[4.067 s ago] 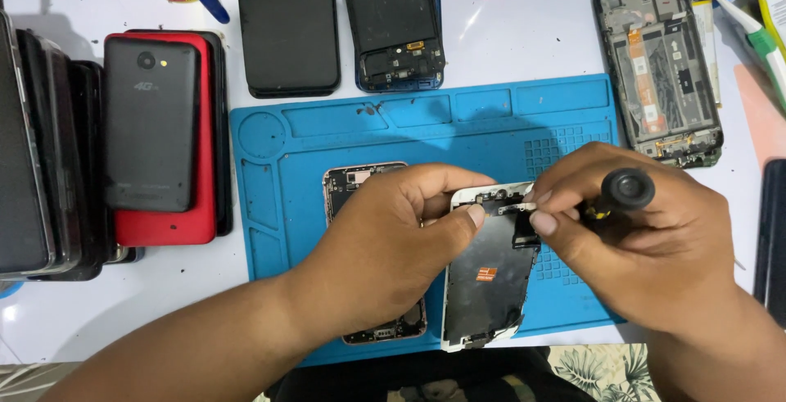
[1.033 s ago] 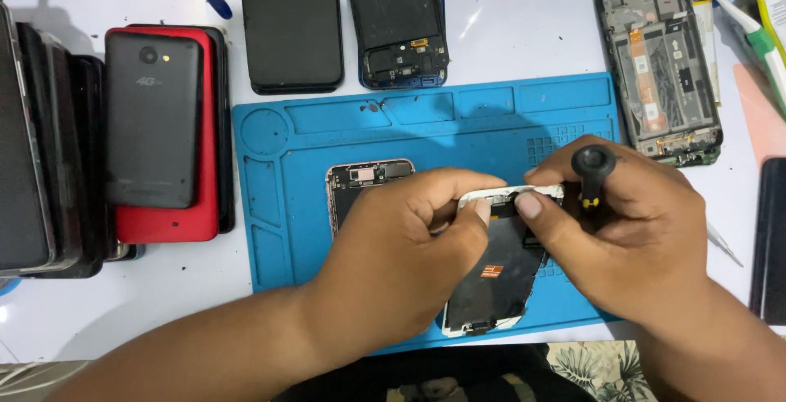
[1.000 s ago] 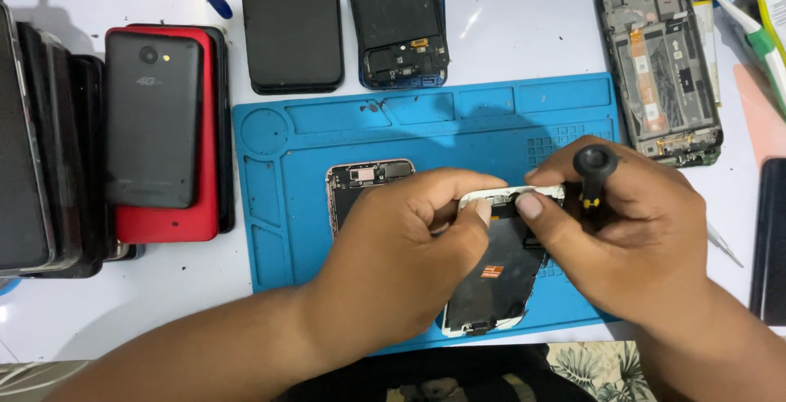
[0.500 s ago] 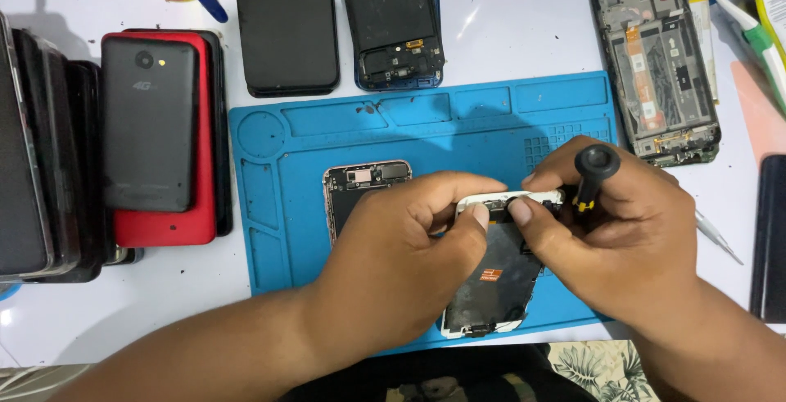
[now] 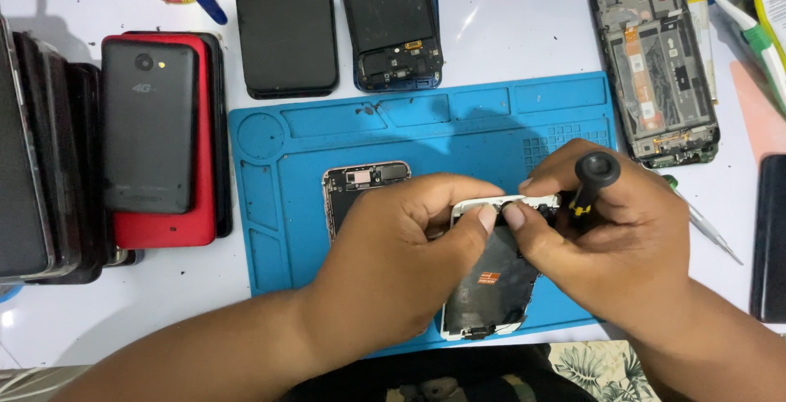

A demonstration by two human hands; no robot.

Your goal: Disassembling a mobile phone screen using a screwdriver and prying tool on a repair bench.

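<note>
Over the blue repair mat (image 5: 426, 124) on the white surface (image 5: 524, 33), both hands meet at the top edge of a white-framed phone screen panel (image 5: 491, 287), which lies face down with its dark back showing. The left hand (image 5: 401, 263) is closed on that top edge, thumb and forefinger pinching it. The right hand (image 5: 614, 246) grips a black-handled screwdriver (image 5: 591, 181) held nearly upright, its round cap showing above the knuckles, while its thumb presses the panel's top edge just beside the left thumb. Partly under the left hand lies an opened phone body (image 5: 360, 185), its upper end visible on the mat. Beyond the mat rest a black phone (image 5: 285, 25) and an opened blue-edged phone (image 5: 389, 21). At the far right lies another opened phone (image 5: 655, 66). To the left, a dark grey phone (image 5: 147, 124) sits on a red one (image 5: 176, 226).
</note>
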